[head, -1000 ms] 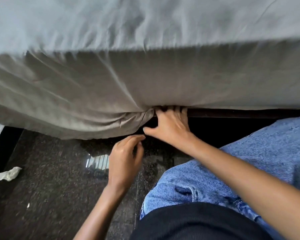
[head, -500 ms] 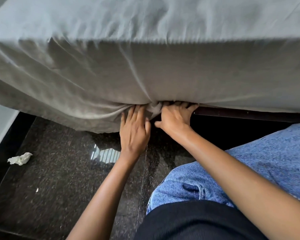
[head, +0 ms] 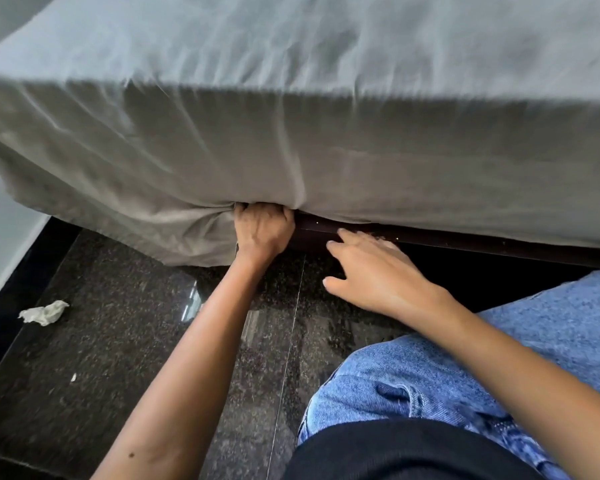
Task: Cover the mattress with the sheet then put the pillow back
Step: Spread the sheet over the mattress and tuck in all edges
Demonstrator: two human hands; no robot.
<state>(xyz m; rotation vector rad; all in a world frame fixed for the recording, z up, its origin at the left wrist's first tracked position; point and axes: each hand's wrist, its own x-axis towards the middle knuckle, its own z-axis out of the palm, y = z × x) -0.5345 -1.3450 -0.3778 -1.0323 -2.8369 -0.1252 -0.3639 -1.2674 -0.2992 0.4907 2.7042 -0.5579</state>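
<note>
A grey sheet [head: 326, 147] covers the top and side of the mattress. To the left its loose end [head: 174, 233] hangs in folds down to the floor. My left hand [head: 262, 230] is at the mattress's lower edge, fingers curled up under it and into the bunched sheet. My right hand [head: 371, 268] hovers just right of it, fingers spread and relaxed, holding nothing, near the dark bed frame [head: 430, 239]. No pillow is in view.
A dark speckled stone floor [head: 118, 358] lies below. A crumpled white tissue [head: 44, 311] sits at the left near the pale wall [head: 0, 237]. My bent knee in blue jeans [head: 413, 386] is at the lower right.
My left hand has pushed its fingers under the mattress edge with the sheet. My right hand has pulled out from the edge and moved right and back, now free.
</note>
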